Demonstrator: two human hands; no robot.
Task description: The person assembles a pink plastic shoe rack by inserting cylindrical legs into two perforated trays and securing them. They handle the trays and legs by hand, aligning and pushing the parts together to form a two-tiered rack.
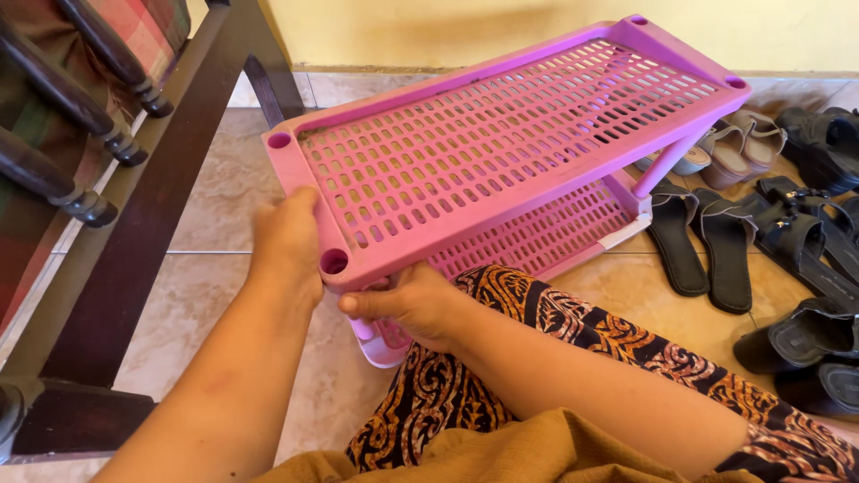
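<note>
A pink plastic shoe rack (pixel 501 143) fills the middle of the frame, slanting from lower left to upper right. Its top shelf is a flat grid of small oblong slots with a smooth raised rim and a round socket hole at each corner. A second slotted shelf of the same pink shows beneath it, joined by thin pink posts, with a pale strip along its lower right edge.

The left hand (pixel 288 240) grasps the near short end of the top shelf at centre left, fingers curled over the rim. The right hand (pixel 410 304) is closed around the post under the near corner socket, just below the shelf edge, thumb pointing left.

The rack stands on a floor (pixel 215 188) of pale, mottled stone-look tiles with thin grout lines. A dark wooden chair (pixel 134 224) with turned spindles and a checked cushion occupies the upper left. On the right edge lie several black sandals (pixel 716 241) with wide straps, and beige sandals (pixel 738 143) rest behind the rack's far post. A yellow wall (pixel 447 27) runs across the top. At the bottom, patterned brown-and-black cloth (pixel 573 331) and mustard fabric cover the person's lap
</note>
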